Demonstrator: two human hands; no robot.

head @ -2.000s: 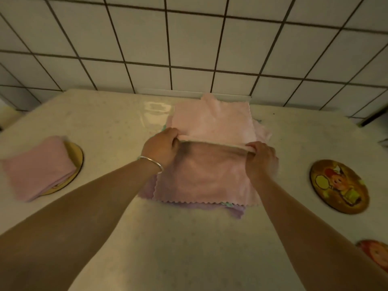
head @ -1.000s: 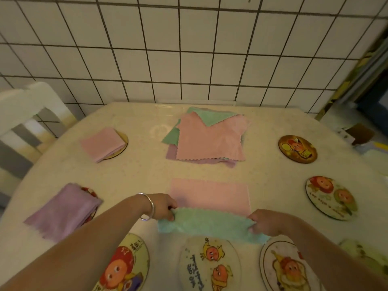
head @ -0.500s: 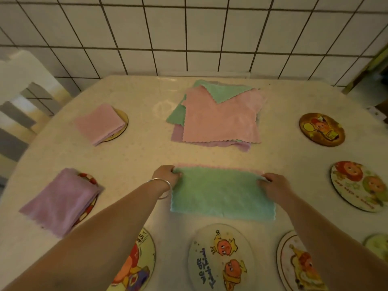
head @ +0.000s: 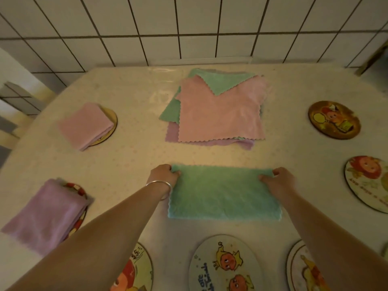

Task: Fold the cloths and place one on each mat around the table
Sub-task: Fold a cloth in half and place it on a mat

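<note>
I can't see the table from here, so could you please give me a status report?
Left hand, right hand pinch far corners of green microfibre cloth, folded once. Nothing in the way.

Folded cloth (head: 224, 194) lies flat on the table (head: 136, 160) between both hands, the stack of cloths (head: 218, 114) behind it. Mats sit left, right and nearest the person, with two left mats carrying cloths.
</note>
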